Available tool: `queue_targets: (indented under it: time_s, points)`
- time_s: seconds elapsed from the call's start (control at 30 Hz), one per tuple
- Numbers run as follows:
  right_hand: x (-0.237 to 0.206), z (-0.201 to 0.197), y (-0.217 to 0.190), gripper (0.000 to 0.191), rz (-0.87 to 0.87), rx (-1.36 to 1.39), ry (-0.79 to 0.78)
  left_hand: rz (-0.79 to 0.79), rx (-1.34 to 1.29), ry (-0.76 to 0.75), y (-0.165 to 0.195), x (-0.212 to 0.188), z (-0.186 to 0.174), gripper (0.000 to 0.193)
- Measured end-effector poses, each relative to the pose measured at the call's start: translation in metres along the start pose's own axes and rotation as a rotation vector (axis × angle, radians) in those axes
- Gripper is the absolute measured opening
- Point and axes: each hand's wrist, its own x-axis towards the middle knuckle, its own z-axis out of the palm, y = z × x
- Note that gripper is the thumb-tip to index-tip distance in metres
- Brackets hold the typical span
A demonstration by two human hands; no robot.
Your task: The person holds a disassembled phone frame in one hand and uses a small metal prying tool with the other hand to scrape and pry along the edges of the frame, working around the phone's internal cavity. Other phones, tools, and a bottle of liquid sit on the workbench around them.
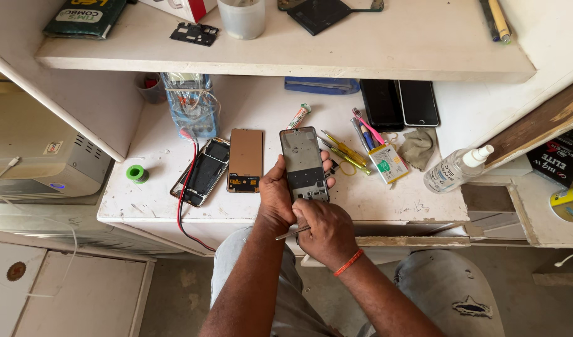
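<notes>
The left hand has its fingers wrapped around a phone frame, gripping it by the long edges just below the middle of the picture, over the front of the white bench. The right hand pinches thin metal tweezers at the frame's lower end. Left of it lie a copper-backed screen and an opened phone; screwdrivers lie to the right.

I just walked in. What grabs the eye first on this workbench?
The two hands at the bench's front edge: the left hand holds up a phone frame while the right hand works at its lower end with tweezers. Left of them lie an opened phone and a screen panel, with a red wire trailing off the edge.
</notes>
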Motion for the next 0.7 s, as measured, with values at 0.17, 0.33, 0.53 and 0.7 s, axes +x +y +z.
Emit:
queue_targets:
  time_s: [0.17, 0.33, 0.53, 0.7]
  points:
    - [0.003, -0.019, 0.001, 0.013, 0.02, 0.073, -0.191, -0.023, 0.014, 0.0, -0.001, -0.005, -0.001, 0.074]
    - [0.008, -0.032, 0.006, 0.012, 0.025, 0.134, -0.224, -0.004, 0.031, -0.02, -0.002, -0.005, -0.004, 0.075]
    - [0.011, -0.019, 0.009, 0.013, 0.008, 0.176, -0.09, 0.0, 0.005, -0.061, 0.002, 0.001, -0.008, 0.075]
    - [0.01, -0.01, 0.007, 0.008, -0.04, 0.111, -0.075, -0.002, 0.019, -0.033, 0.004, 0.003, -0.009, 0.074]
